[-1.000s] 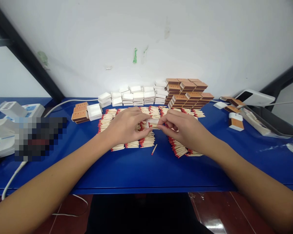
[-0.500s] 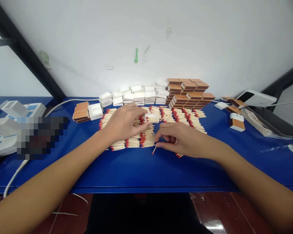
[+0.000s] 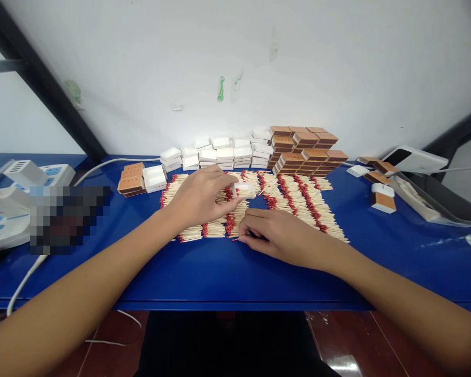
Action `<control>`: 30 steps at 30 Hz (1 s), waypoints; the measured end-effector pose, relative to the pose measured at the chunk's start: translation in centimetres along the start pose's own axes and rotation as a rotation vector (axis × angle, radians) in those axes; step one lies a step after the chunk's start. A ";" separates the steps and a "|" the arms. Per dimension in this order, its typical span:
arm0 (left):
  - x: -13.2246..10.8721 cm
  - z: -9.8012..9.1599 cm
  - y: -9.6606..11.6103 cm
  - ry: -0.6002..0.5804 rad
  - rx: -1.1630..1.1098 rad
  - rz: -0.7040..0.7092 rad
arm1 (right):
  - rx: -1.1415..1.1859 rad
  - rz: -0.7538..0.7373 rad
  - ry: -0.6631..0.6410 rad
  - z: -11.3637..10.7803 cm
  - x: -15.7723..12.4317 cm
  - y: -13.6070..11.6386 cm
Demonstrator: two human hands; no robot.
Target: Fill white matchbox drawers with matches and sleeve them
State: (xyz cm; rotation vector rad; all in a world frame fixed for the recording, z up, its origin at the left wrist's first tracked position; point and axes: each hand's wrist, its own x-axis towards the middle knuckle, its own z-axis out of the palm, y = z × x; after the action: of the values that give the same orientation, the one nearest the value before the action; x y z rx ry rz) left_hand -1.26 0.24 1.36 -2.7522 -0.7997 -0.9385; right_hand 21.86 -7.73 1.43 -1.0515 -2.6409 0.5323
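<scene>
My left hand [image 3: 204, 198] grips a small white matchbox tray [image 3: 253, 190] between thumb and fingers; a few matches lie in it. The tray is over the rows of red-tipped matches [image 3: 215, 230] on the blue table. With fingertips pinched, my right hand [image 3: 278, 233] holds a single match [image 3: 235, 239] at the front end of a row, its red head pointing left. This match lies close to the other matches; whether it touches them I cannot tell. More matches [image 3: 308, 201] lie in slanting rows beyond my right hand.
White trays [image 3: 208, 156] are stacked along the wall, beside a pile of brown matchboxes [image 3: 314, 157]. More brown boxes [image 3: 131, 178] lie at left, near a pixelated dark object [image 3: 68, 220] and power strips [image 3: 57, 175]. On the right are loose boxes [image 3: 383, 201] and a white device [image 3: 416, 159].
My right hand has moved left and slightly towards me with the match, which now lies flatter beside the row. My left hand and the tray have hardly moved.
</scene>
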 end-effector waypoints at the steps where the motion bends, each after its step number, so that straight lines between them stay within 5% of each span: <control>1: 0.0 0.0 0.0 -0.005 0.000 -0.003 | -0.017 -0.003 0.027 0.2 0.1 0.0; 30: -0.1 0.3 0.0 -0.019 -0.005 0.019 | -0.134 -0.037 0.019 0.1 0.0 0.1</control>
State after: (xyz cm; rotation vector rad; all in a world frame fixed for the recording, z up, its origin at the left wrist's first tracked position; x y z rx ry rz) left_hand -1.22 0.30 1.03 -2.7720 -0.7742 -0.9127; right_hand 21.88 -7.71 1.32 -1.0369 -2.7049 0.3397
